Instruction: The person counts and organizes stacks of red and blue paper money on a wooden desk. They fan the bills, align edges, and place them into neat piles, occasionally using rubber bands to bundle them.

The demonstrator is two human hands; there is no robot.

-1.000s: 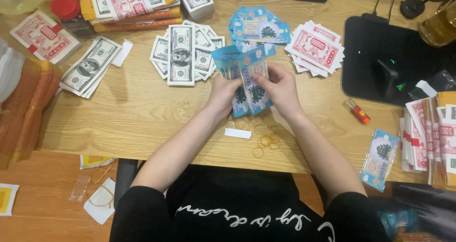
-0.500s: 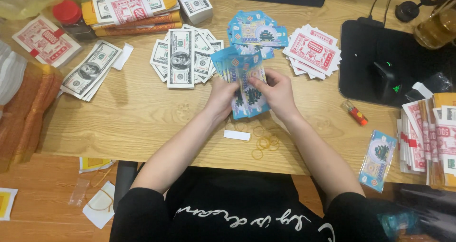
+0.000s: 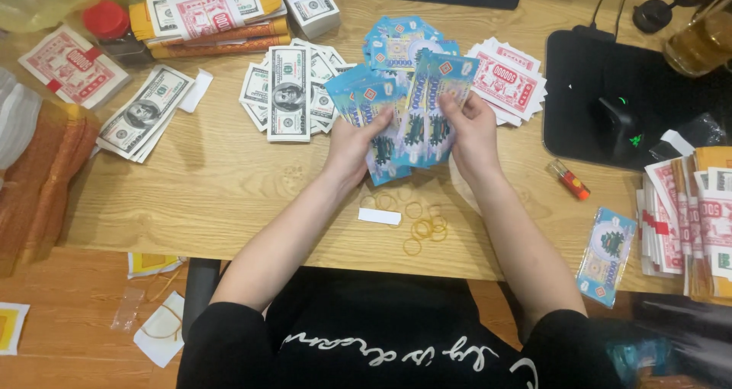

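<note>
Both of my hands hold one fanned stack of blue paper notes (image 3: 412, 114) just above the wooden desk (image 3: 213, 191). My left hand (image 3: 352, 146) grips the left part of the fan, thumb on top. The right part is pinched by my right hand (image 3: 471, 130), whose fingers spread the notes. More blue notes (image 3: 396, 42) lie flat behind the fan. Several yellow rubber bands (image 3: 423, 225) and a small white paper strip (image 3: 379, 216) lie on the desk under my wrists.
Green-grey banknote piles (image 3: 290, 91), another pile (image 3: 145, 122) at left, red-and-white notes (image 3: 511, 80), bundled stacks (image 3: 206, 15) at the back. A black mouse pad with mouse (image 3: 621, 122), an orange lighter (image 3: 568, 179), a wrapped blue bundle (image 3: 606, 255) and red note stacks (image 3: 686, 221) sit right.
The blue stack has been spread wider into a fan between my hands. The view has shifted slightly; the things on the desk lie as before.
</note>
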